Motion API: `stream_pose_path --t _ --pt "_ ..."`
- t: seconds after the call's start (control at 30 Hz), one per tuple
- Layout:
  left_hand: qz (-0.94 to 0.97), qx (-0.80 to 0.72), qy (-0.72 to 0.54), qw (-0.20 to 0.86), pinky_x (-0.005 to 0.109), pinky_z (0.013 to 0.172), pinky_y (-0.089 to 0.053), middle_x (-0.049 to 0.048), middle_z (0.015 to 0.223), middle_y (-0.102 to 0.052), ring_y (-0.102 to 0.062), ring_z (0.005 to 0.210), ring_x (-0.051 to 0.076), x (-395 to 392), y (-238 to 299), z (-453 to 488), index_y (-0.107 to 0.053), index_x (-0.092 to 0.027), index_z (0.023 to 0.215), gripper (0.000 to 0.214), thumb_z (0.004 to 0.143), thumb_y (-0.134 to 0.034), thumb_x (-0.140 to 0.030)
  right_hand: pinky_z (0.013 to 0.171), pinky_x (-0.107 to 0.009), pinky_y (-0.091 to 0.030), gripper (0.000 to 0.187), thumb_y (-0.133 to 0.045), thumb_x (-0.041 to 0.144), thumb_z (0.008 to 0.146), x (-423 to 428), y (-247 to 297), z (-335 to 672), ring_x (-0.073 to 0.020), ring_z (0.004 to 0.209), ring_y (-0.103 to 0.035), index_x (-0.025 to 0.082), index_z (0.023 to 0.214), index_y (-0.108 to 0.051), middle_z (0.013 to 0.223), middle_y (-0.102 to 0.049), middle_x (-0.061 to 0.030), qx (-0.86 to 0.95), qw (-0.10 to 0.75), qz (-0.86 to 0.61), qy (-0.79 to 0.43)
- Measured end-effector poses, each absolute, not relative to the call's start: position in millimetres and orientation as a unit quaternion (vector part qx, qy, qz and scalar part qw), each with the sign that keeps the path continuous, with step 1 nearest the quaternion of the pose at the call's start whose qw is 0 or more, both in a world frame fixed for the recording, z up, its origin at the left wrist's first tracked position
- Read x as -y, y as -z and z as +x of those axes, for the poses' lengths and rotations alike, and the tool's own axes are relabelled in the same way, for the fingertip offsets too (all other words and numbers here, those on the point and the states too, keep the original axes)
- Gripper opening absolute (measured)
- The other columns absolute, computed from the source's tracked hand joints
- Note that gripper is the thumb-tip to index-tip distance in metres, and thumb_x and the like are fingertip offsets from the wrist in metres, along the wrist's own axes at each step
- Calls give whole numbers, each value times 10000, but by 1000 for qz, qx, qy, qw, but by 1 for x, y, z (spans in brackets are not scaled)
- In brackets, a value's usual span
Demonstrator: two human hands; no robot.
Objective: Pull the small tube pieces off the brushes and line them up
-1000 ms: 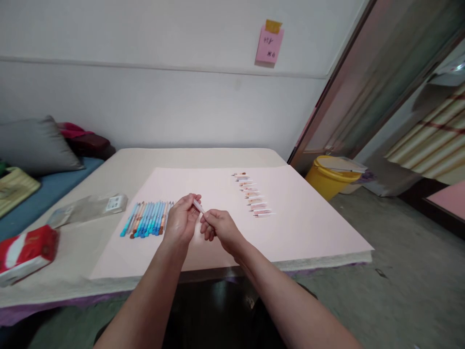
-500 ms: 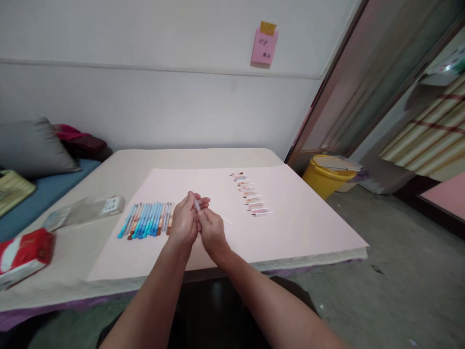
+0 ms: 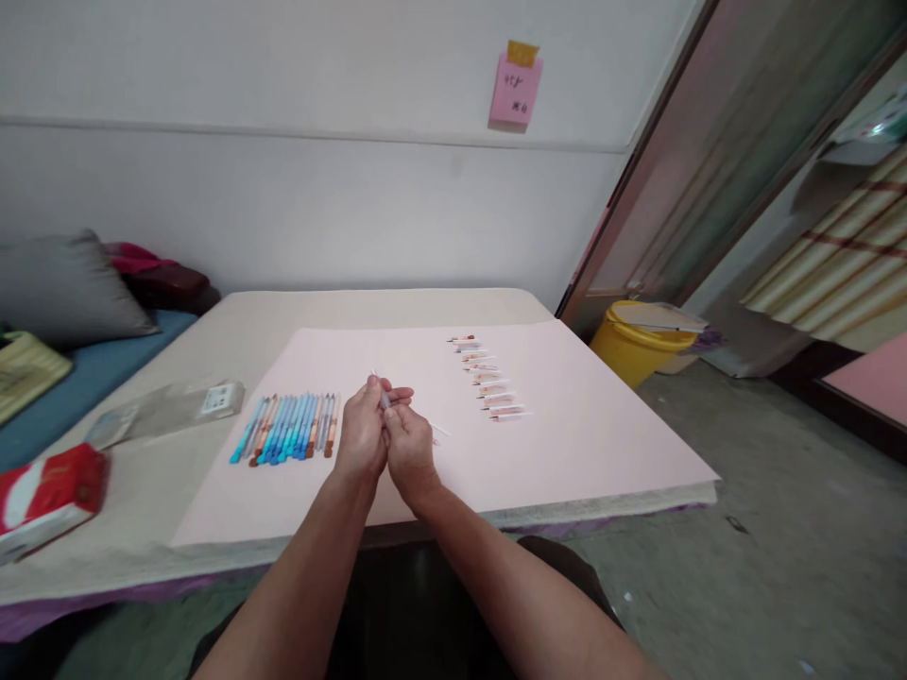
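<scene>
Close together above the pink sheet [image 3: 567, 453], both hands grip one slim pen with a pale grey barrel [image 3: 385, 399]. My left hand [image 3: 361, 430] is closed around its upper part, thumb and fingers pinching near the far end. Below that, my right hand [image 3: 411, 449] is closed on the lower part, which its fingers mostly hide. A thin light tip [image 3: 373, 373] pokes out past the left fingertips. Just right of the right hand, a thin white stick [image 3: 441, 431] lies on the sheet, partly covered.
Left of the hands, several blue, brown and grey pens [image 3: 287, 425] lie in a row. Further right, several small pen parts with white sticks [image 3: 492, 385] form a column. A clear plastic bag [image 3: 166, 411] and red tissue pack [image 3: 57, 491] lie at left; a yellow bin [image 3: 630, 349] stands at right.
A thin light tip now shows beyond the left fingertips. The hands have shifted only slightly, still together on the pen. The pens and parts on the sheet have not moved.
</scene>
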State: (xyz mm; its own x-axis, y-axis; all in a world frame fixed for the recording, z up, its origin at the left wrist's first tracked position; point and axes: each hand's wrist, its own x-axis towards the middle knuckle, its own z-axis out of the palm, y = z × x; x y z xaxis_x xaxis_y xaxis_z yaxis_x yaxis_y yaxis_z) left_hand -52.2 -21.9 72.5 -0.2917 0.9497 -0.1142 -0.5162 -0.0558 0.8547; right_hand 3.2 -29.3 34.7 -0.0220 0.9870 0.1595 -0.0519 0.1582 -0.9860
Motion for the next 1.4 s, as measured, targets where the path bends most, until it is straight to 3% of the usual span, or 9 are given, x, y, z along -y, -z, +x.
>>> stream_pose_path --t 0.33,0.6,0.8,0.9,1.03,1.23,1.4 --pt "247 -416 -683 548 314 664 -474 85 720 -693 -650 740 206 24 -68 -50 -529 -168 793 340 743 -603 -497 552 -279 -355 254 -458 323 812 29 -33 4 -153 567 -452 217 581 -472 586 -517 -3 529 543 -452 -470" --pt "243 -397 -679 568 323 676 -487 102 769 -701 -653 737 202 28 -63 -49 -546 -154 798 308 778 -588 -459 652 -301 -419 213 -497 363 828 27 -29 6 -206 763 -540 223 713 -609 703 -602 -44 519 531 -436 -509" --pt "208 -393 -677 586 320 698 -500 118 811 -704 -656 783 205 26 -62 -56 -565 -145 811 266 789 -599 -408 523 -266 -357 294 -482 337 844 28 -33 7 -130 514 -428 206 581 -488 530 -470 13 545 531 -406 -506" --pt "203 -388 -681 587 313 701 -505 120 791 -702 -657 785 206 25 -63 -58 -566 -139 791 253 791 -605 -389 456 -242 -302 325 -511 358 829 28 -38 9 -97 438 -376 194 554 -456 471 -429 33 515 521 -369 -571" --pt "187 -391 -680 592 281 645 -511 121 798 -697 -654 754 186 26 -66 -60 -561 -137 801 229 824 -571 -365 375 -223 -185 351 -513 459 823 27 -47 16 -60 338 -307 156 649 -548 461 -485 27 458 481 -321 -675" --pt "166 -395 -658 619 201 368 -383 116 874 -692 -499 410 72 27 -68 -61 -538 -143 824 217 856 -519 -357 355 -210 -133 462 -498 542 823 25 -51 24 -48 301 -323 102 735 -607 480 -557 -17 410 454 -280 -740" --pt "150 -395 -657 624 200 406 -424 114 872 -685 -527 457 76 26 -67 -62 -537 -140 822 211 859 -518 -346 353 -208 -134 476 -500 550 823 25 -51 25 -46 295 -326 96 741 -618 478 -560 -19 407 446 -282 -746"
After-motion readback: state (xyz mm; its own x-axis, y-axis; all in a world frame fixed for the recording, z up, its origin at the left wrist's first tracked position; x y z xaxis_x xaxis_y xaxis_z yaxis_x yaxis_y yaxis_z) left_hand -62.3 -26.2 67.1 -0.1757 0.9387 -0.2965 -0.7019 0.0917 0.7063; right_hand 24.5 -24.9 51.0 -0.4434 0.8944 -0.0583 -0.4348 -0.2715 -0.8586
